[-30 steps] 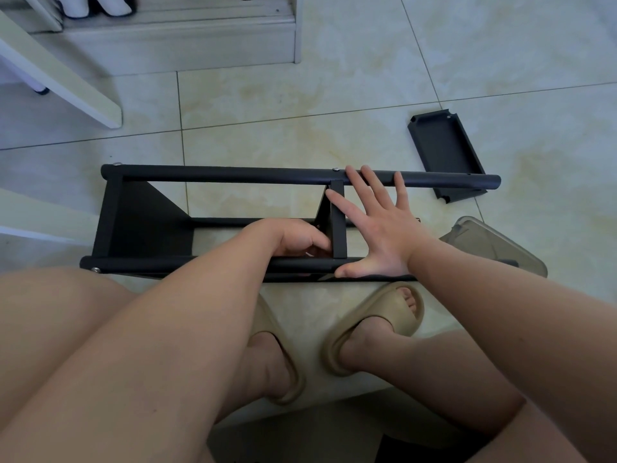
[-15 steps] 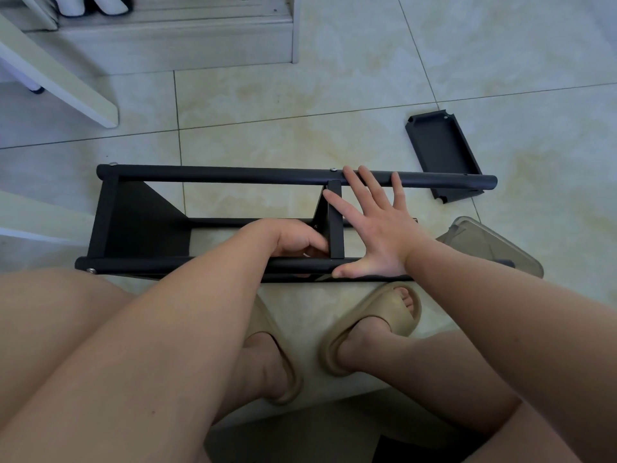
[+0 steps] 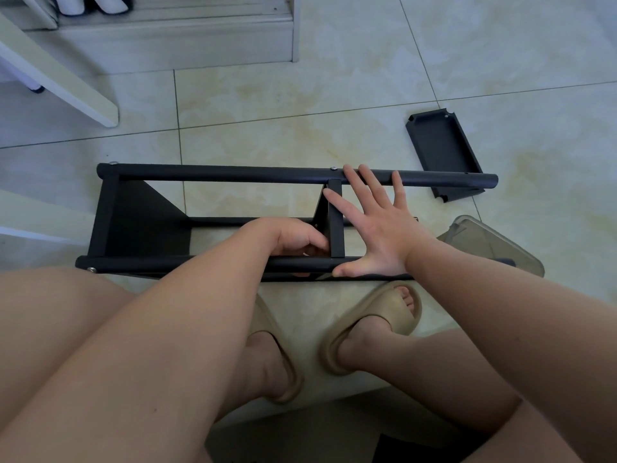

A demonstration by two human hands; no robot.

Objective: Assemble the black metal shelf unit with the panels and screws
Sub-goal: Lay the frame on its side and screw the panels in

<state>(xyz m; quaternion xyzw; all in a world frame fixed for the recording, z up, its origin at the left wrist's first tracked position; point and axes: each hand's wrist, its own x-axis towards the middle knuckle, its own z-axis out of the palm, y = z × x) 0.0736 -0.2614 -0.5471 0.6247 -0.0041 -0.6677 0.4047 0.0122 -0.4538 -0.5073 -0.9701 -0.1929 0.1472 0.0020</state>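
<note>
The shelf frame (image 3: 233,173) lies on its side on the floor (image 3: 367,78), just ahead of the seated person's feet, its poles running left to right. The right hand (image 3: 377,228) is spread flat with straight fingers. Its fingertips lie on the far pole, its thumb on the near one, and its forefinger touches the middle panel (image 3: 335,222). The left hand (image 3: 293,238) reaches inside the frame just left of that panel with its fingers curled, and I cannot tell what they grip. 1 loose panel (image 3: 440,152) lies on the floor beyond the frame's right end.
</note>
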